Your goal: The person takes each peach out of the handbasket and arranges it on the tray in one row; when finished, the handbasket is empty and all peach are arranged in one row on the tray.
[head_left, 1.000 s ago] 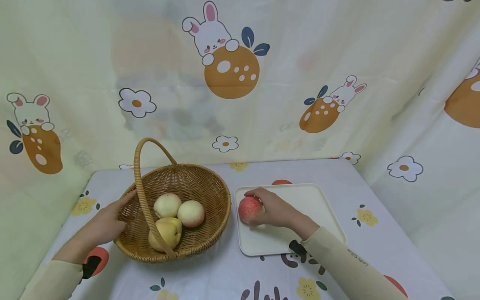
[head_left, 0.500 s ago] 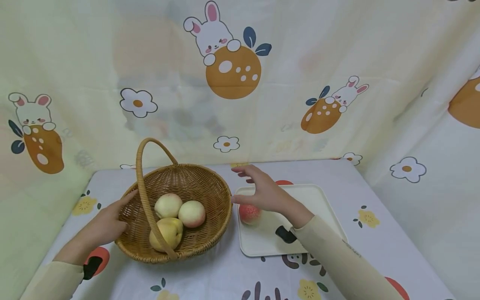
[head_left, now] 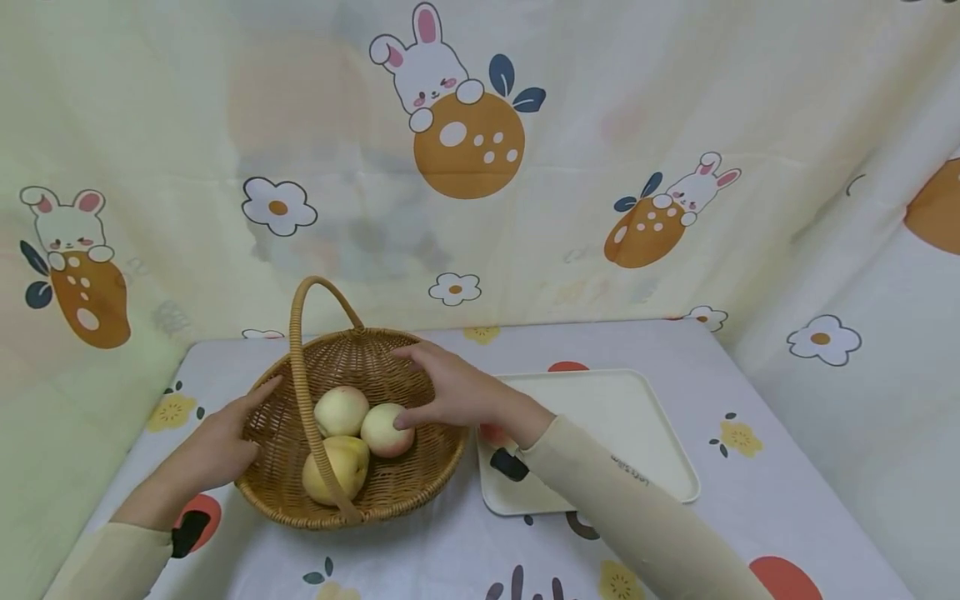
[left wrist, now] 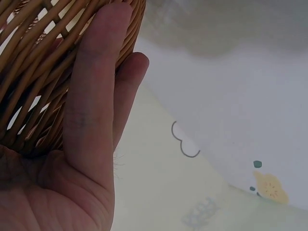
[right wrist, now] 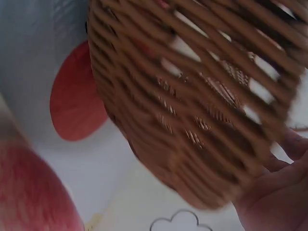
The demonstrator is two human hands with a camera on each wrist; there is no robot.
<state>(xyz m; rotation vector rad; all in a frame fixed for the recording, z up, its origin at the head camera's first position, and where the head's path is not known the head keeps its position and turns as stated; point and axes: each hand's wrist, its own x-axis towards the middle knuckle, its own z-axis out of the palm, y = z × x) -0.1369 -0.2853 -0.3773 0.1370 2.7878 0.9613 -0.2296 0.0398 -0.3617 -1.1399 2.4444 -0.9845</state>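
A wicker basket (head_left: pixel 420 492) with a tall arched handle stands at the left of the table. Inside lie two pale peaches (head_left: pixel 341 411) and a yellow fruit (head_left: pixel 347 467). My left hand (head_left: pixel 213 446) holds the basket's left wall; in the left wrist view two fingers (left wrist: pixel 91 110) lie along the outside of the weave. My right hand (head_left: pixel 461 392) reaches over the basket's right rim with fingers and thumb spread. Its thumb tip overlaps the right-hand peach in the head view; contact cannot be told. A red peach (head_left: pixel 491 433), mostly hidden behind the right wrist, lies on the white tray.
The white tray (head_left: pixel 600 383) lies right of the basket, under my right forearm. A printed cloth (head_left: pixel 420 558) covers the table. A patterned curtain (head_left: pixel 337 125) hangs behind and at both sides.
My right hand let go of the red peach on the tray, rose, and moved left over the basket. The basket has shifted slightly right. My left hand stays at its left side.
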